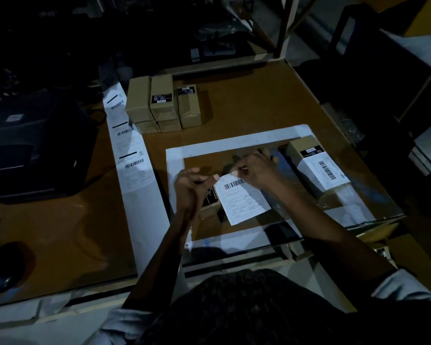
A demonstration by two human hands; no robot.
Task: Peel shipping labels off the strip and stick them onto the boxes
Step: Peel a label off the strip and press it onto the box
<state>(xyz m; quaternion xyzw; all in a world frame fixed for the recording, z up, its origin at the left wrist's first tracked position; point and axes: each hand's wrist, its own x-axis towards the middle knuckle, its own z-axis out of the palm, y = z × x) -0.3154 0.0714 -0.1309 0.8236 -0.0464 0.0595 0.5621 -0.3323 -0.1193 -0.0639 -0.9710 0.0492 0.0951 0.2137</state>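
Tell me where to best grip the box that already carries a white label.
Likely across the labelled box's long side faces near its middle, coming from above. It lies flat at the table's right edge, label up, so side contact keeps fingers off the label.

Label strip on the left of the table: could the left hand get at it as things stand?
Probably not at once: the left hand pinches a corner of the loose label, as does the right hand. Once it lets go, nothing lies between it and the label strip.
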